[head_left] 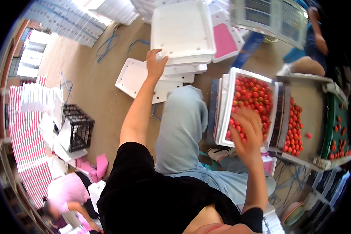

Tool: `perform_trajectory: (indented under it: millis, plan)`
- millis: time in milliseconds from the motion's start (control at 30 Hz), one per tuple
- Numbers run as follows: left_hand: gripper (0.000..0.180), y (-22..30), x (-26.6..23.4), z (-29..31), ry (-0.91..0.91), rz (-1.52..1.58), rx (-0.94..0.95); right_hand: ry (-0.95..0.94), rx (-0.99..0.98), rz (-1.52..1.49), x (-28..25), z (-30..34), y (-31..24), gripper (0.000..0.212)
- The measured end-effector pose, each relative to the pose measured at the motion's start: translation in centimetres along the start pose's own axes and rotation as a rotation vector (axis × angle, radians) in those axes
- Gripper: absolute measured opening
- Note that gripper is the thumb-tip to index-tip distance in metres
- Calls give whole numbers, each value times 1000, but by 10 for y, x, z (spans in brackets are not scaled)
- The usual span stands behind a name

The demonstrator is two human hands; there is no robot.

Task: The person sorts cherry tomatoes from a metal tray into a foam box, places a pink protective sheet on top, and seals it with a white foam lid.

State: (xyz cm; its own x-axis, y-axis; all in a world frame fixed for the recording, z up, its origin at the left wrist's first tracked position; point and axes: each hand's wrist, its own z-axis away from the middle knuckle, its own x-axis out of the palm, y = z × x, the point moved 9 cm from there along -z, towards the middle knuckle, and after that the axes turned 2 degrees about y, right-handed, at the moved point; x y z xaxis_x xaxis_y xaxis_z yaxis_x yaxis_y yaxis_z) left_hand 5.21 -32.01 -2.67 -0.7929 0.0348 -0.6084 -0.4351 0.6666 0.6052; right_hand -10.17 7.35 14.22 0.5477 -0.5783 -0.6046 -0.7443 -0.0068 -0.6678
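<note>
To me, the blurred right hand (249,130) looks spread, tomatoes (254,95) beneath likely fragile, best cupped; left hand (156,66) splays against trays (183,31).

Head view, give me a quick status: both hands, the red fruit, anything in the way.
Left hand at white stack's near edge. Right hand blurred, over red fruit in white box. Right hand blocks some fruit.

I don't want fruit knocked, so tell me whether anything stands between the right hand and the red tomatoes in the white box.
Nothing visible does. The right hand is over the red tomatoes in the white box, whose top is open. Whether it touches the fruit is too blurred to tell.
</note>
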Motion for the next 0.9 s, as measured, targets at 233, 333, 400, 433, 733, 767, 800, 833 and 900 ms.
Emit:
perform_trajectory:
  millis: [233, 333, 400, 433, 733, 767, 800, 833, 900]
  plan:
    - [38, -108, -22, 61, 355, 463, -603, -279, -37, 522, 210, -208, 104, 64]
    - [41, -146, -7, 146, 355, 601, -922, -570, 45, 498, 263, -200, 120, 66]
    - [41, -130, 17, 187, 250, 663, -1011, -426, -46, 497, 257, -187, 119, 65]
    - [41, -120, 19, 207, 236, 659, -1052, -381, -77, 409, 251, -181, 111, 62]
    - [24, -28, -41, 156, 187, 808, -891, -59, 118, 87, 41, -51, 100, 37]
    - [24, -6, -49, 131, 150, 811, -806, 21, 158, 214, 0, -33, 108, 35]
    - [23, 17, -56, 109, 102, 809, -730, 130, 263, 244, -43, -8, 127, 35]
    - [24, 47, -56, 89, 9, 792, -648, 199, 445, 292, -87, 22, 150, 34]
    - [25, 122, -37, 53, -155, 803, -465, 168, 576, 694, -172, 85, 170, 49]
